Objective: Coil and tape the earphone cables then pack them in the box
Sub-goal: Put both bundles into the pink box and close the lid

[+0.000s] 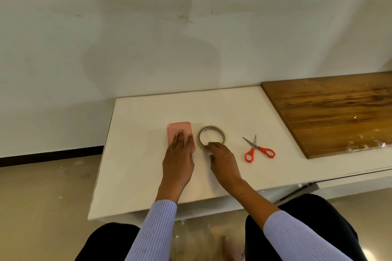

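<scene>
A small pink box [179, 128] with its lid on lies on the white table [148, 154]. My left hand [179, 158] rests flat on top of the box, fingers spread, covering its near half. Right beside it lies a roll of clear tape [212, 135], flat on the table. My right hand [222, 159] touches the near rim of the roll with curled fingertips. No earphone cable is visible anywhere.
Red-handled scissors [258, 149] lie partly spread to the right of the tape. A brown wooden board [339, 112] covers the table's right side. A white wall stands close behind the table. My knees are below the front edge.
</scene>
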